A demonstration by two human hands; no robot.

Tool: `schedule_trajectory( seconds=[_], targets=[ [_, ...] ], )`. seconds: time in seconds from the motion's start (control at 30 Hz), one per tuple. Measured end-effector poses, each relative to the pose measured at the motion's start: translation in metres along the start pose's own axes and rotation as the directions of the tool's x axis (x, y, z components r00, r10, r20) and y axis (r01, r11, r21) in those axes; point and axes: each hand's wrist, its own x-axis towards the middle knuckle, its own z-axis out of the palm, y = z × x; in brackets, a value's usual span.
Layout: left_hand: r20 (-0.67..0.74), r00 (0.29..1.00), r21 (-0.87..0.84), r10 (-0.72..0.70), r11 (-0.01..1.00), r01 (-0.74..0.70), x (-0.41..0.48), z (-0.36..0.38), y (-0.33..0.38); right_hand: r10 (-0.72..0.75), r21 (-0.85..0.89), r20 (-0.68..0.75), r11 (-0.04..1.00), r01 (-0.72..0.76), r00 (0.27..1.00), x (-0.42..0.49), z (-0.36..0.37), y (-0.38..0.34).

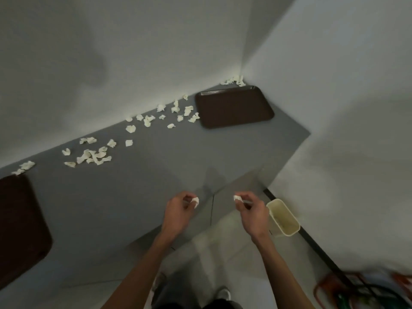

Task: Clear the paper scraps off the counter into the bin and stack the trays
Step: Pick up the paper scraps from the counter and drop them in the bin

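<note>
White paper scraps (98, 156) are strewn along the grey counter (156, 175) against the wall, between two brown trays (234, 107), well apart. One small scrap is pinched in each of the left hand (178, 210) and right hand (253, 212). The cream bin (284, 217) stands just beside the right hand; both pieces are best released directly above its opening.

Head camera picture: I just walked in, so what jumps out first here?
White paper scraps lie scattered along the grey counter's wall edge, between a brown tray in the far corner and another brown tray at the left. Nearer, the left hand and right hand each pinch a scrap, beside a cream bin on the floor.
</note>
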Motion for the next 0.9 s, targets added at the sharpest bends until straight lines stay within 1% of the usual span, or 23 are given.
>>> schedule_trajectory(
  seconds=[0.13, 0.27, 0.37, 0.47, 0.6, 0.67, 0.8, 0.9],
  targets=[
    [0.094, 0.995, -0.037, 0.036, 0.999, -0.033, 0.002, 0.069, 0.042, 0.089, 0.032, -0.048, 0.996, -0.087, 0.995, 0.006, -0.058, 0.045],
    [0.171, 0.983, -0.017, 0.069, 0.998, -0.067, 0.02, 0.134, 0.075, 0.209, 0.104, -0.08, 0.974, -0.2, 0.975, 0.022, -0.103, 0.092],
    [0.224, 0.966, -0.025, 0.132, 0.991, -0.13, 0.04, 0.182, 0.095, 0.278, 0.101, -0.107, 0.958, -0.268, 0.954, 0.041, -0.132, 0.126],
    [0.279, 0.95, -0.037, 0.139, 0.99, -0.134, 0.063, 0.236, 0.105, 0.324, 0.032, -0.134, 0.946, -0.323, 0.936, 0.068, -0.158, 0.166],
    [0.363, 0.932, -0.035, 0.015, 0.999, -0.002, 0.096, 0.314, 0.108, 0.437, 0.012, -0.15, 0.898, -0.44, 0.887, 0.107, -0.187, 0.215],
    [0.393, 0.92, -0.028, -0.001, 1.0, 0.013, 0.107, 0.351, 0.111, 0.484, -0.001, -0.156, 0.872, -0.49, 0.861, 0.126, -0.202, 0.236],
    [0.419, 0.908, 0.015, -0.029, 1.0, 0.025, 0.126, 0.419, 0.117, 0.529, -0.041, -0.157, 0.841, -0.54, 0.834, 0.165, -0.224, 0.283],
    [0.436, 0.89, 0.057, -0.134, 0.991, 0.121, 0.136, 0.472, 0.106, 0.547, -0.097, -0.126, 0.823, -0.559, 0.827, 0.188, -0.229, 0.326]
  ],
)
